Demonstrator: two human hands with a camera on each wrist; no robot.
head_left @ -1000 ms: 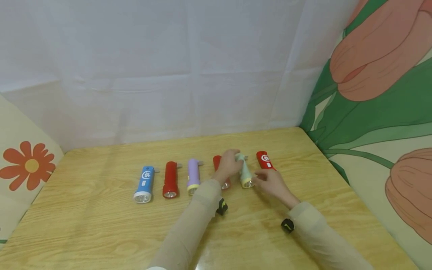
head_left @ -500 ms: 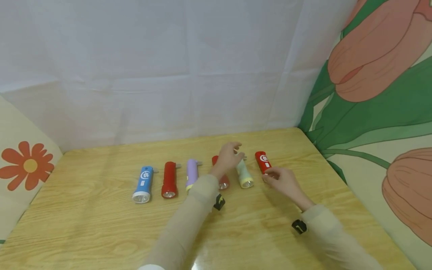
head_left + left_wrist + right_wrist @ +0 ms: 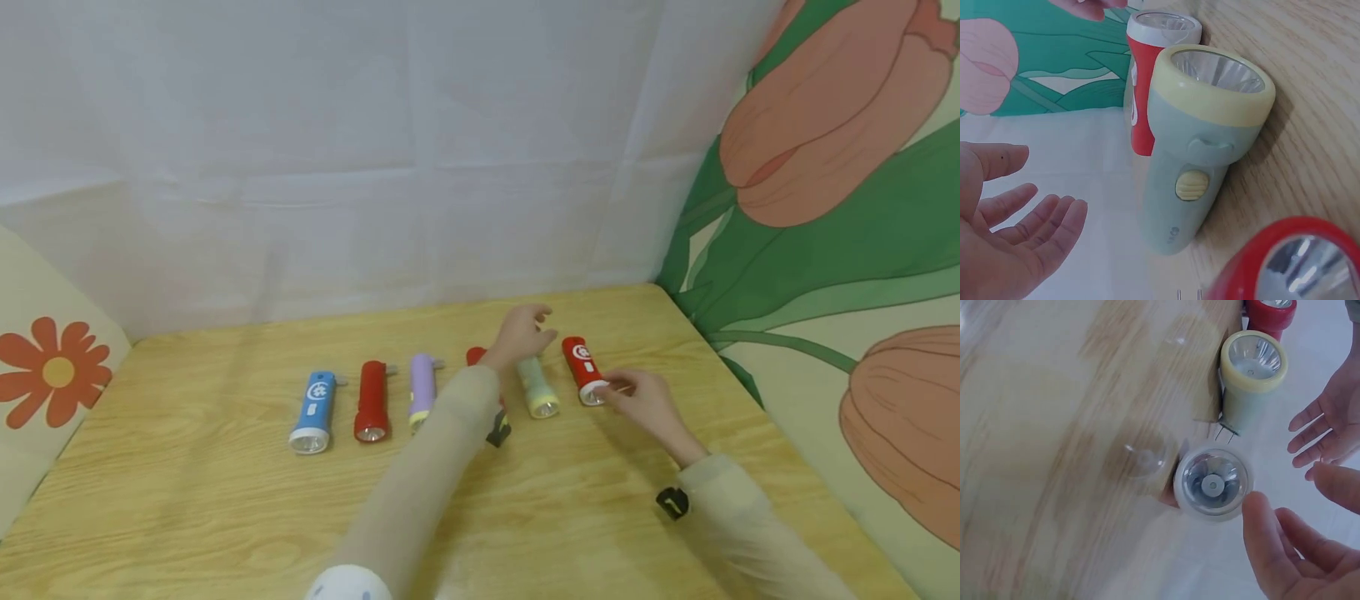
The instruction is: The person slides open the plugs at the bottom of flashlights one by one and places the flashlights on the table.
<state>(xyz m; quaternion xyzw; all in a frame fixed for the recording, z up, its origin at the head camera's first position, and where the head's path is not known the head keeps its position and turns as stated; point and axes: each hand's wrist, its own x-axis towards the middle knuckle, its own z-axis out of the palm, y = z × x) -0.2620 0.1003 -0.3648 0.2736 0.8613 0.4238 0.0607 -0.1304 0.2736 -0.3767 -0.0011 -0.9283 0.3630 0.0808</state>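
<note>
A row of flashlights lies on the wooden table. At its right end is a red flashlight with a white head [image 3: 579, 358]; my right hand [image 3: 647, 406] is beside that head, fingertips right at the rim [image 3: 1213, 482], thumb apart. To its left lies a pale green flashlight with a yellow head [image 3: 536, 385]. My left hand [image 3: 519, 340] hovers over its tail end, fingers loosely bent and holding nothing. In the left wrist view, the green flashlight's switch [image 3: 1192, 185] faces the camera, and the left fingers [image 3: 1054, 231] are apart from it. Another red flashlight [image 3: 474, 357] is partly hidden behind my left wrist.
Further left lie a purple flashlight [image 3: 422, 383], a red one [image 3: 372, 400] and a blue one with a white head [image 3: 313, 412]. Metal prongs stick out near several tails. A white cloth [image 3: 300, 167] hangs behind the table, and a flower-printed panel [image 3: 810, 275] stands on the right.
My right hand has moved right, from the green flashlight's head to the head of the red-and-white one. My left hand has lifted off the green flashlight's tail and shifted slightly right.
</note>
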